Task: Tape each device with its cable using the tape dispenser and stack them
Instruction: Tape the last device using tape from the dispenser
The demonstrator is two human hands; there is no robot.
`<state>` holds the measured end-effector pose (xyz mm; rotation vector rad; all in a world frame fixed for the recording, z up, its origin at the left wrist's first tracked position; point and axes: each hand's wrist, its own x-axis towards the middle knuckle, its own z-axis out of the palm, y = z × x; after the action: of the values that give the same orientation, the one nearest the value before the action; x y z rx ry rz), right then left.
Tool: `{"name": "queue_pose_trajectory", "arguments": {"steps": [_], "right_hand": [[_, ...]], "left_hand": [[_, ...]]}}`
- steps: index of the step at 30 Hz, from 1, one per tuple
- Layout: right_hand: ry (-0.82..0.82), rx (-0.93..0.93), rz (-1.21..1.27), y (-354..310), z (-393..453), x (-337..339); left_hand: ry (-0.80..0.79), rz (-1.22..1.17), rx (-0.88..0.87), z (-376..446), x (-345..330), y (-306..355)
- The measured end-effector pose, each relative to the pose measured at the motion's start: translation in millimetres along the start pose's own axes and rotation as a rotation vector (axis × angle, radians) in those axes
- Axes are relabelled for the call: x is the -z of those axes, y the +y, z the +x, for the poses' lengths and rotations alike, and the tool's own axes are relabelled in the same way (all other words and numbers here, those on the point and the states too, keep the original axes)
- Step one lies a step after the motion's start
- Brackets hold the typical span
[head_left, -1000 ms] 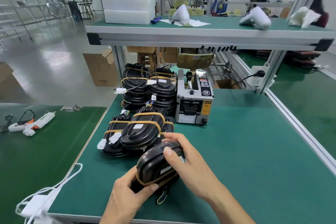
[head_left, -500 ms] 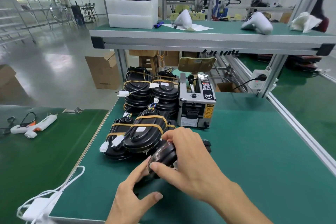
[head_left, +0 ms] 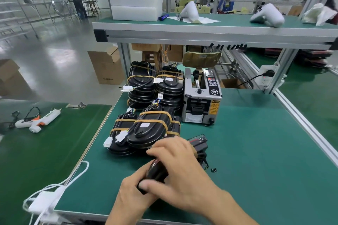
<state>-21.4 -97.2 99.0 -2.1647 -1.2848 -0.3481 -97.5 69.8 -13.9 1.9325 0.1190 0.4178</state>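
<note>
Black plastic, the device (head_left: pixel 158 170) lay gripped between both hands low on the green mat (head_left: pixel 256 151). The left hand (head_left: pixel 133 193) curled its fingers around the near end of the device, thumb pressed on top. The right hand (head_left: pixel 182 170) arched over the device from the right, fingers bent down across its far side and thumb meeting the near end, so most of the shell was hidden. A dark block with a red label (head_left: pixel 198 142) and a loop of cable (head_left: pixel 204 160) showed just beyond the right hand; whether they touched the device could not be told. Just past the fingers sat a low pile of taped devices (head_left: pixel 146 129), each bound with tan tape bands and trailing white plugs (head_left: pixel 108 141). Behind that pile stood two taller stacks of taped devices (head_left: pixel 155 86). The tape dispenser (head_left: pixel 202 100) stood just beside these stacks, on their right. On the neighbouring mat to the left lay a white glue gun (head_left: pixel 38 122), well apart from the hands
</note>
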Motion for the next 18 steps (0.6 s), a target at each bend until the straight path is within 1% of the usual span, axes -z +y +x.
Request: {"name": "queue_pose_trajectory", "arguments": {"steps": [1,2,3,4,5,6,7,8,10,13,18], "right_hand": [[0.12,-0.032,0.116,6,3,7],[0.274,-0.106,0.19,16,8,16],[0.414,-0.236,0.247,31,14,26],[0.515,-0.41,0.314,48,20,36],[0.575,-0.595,0.391,68,26,42],[0.59,-0.759,0.442,89,31,46],[0.564,-0.88,0.452,108,35,44],[0.509,-0.969,0.451,124,37,40],[0.409,-1.081,0.507,146,41,26],[0.407,-1.133,0.559,162,50,9],[0.538,-1.141,0.556,165,71,4]], "left_hand": [[-0.012,-0.03,-0.01,1,-1,1],[-0.026,-0.068,-0.004,1,-1,3],[-0.041,-0.095,0.005,1,-1,5],[-0.05,-0.11,0.012,1,-1,7],[-0.051,-0.117,0.016,1,-2,8],[-0.047,-0.125,0.023,0,-1,10],[-0.043,-0.13,0.029,0,-1,11],[-0.04,-0.135,0.032,0,0,13],[-0.037,-0.137,0.033,0,0,15],[-0.036,-0.144,0.04,0,-1,15],[-0.045,-0.142,0.029,0,0,14]]}}
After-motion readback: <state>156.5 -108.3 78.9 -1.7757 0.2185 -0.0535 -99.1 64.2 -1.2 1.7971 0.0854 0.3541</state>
